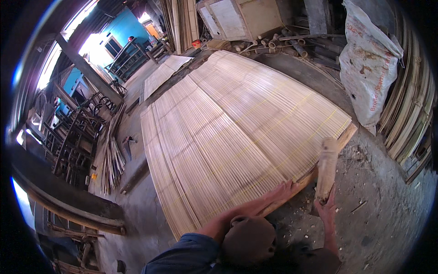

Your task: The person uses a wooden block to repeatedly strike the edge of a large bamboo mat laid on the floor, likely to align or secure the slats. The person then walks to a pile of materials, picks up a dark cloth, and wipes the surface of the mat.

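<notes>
Floor strips: loose pile of strips [113,157] lay left of the mat.
Mat: large pale slatted mat [205,137], yellow cross-lines, spread across mid-view; its near right edge ran along a wooden beam [347,136].
Left hand: left hand [282,192] lay flat at that edge, fingers extended, gripping nothing.
Club: thick wooden club [327,166] stood lengthwise just beyond the right hand, its far end overlapping the beam in view; contact couldn't be told.
Right hand: right hand [325,209] was closed around the club's near end.
Far right: stained white sack [368,68] sat beside upright strips [413,100].
</notes>
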A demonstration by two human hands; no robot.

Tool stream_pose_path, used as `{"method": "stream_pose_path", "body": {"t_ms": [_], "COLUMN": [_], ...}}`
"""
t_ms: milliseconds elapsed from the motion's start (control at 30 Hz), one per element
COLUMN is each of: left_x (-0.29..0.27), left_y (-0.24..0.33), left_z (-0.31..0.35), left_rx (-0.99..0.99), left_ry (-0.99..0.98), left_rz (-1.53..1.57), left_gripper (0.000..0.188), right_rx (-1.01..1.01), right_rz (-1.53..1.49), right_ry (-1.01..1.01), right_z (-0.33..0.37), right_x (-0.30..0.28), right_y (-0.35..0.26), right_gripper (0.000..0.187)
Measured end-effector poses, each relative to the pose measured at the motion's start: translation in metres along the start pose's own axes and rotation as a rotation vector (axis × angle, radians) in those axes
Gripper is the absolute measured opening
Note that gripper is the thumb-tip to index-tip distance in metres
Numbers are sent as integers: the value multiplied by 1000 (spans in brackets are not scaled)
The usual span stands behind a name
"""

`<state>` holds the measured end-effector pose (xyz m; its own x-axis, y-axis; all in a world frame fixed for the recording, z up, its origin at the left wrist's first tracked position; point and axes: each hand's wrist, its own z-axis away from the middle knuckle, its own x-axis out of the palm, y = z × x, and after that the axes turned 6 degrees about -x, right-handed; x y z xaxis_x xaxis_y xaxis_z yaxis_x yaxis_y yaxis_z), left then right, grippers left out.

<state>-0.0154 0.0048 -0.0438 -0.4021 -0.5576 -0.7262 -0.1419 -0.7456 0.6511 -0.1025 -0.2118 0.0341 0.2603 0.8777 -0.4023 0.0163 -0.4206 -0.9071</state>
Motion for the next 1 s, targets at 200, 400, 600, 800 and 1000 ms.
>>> {"method": "stream_pose_path", "body": {"t_ms": [200, 400, 600, 800, 1000], "left_x": [5, -13, -20, -26, -48], "left_y": [21, -9, 3, -5, -40], "left_z": [0, 13, 5, 8, 12], "left_rx": [-63, -193, 35, 323, 196], "left_ry": [25, 78, -2, -31, -86], "left_rz": [-45, -125, -122, -248, -458], "left_gripper": [38, 41, 46, 52, 26], "right_rx": [202, 485, 386, 372, -121], "right_rz": [-102, -432, -406, -72, -176], "right_ry": [-61, -1, 137, 148, 387], "right_z": [43, 79, 92, 79, -29], "right_x": [-35, 9, 6, -9, -78], "right_y": [27, 24, 53, 22, -124], "right_gripper": [97, 99, 98, 93, 103]}}
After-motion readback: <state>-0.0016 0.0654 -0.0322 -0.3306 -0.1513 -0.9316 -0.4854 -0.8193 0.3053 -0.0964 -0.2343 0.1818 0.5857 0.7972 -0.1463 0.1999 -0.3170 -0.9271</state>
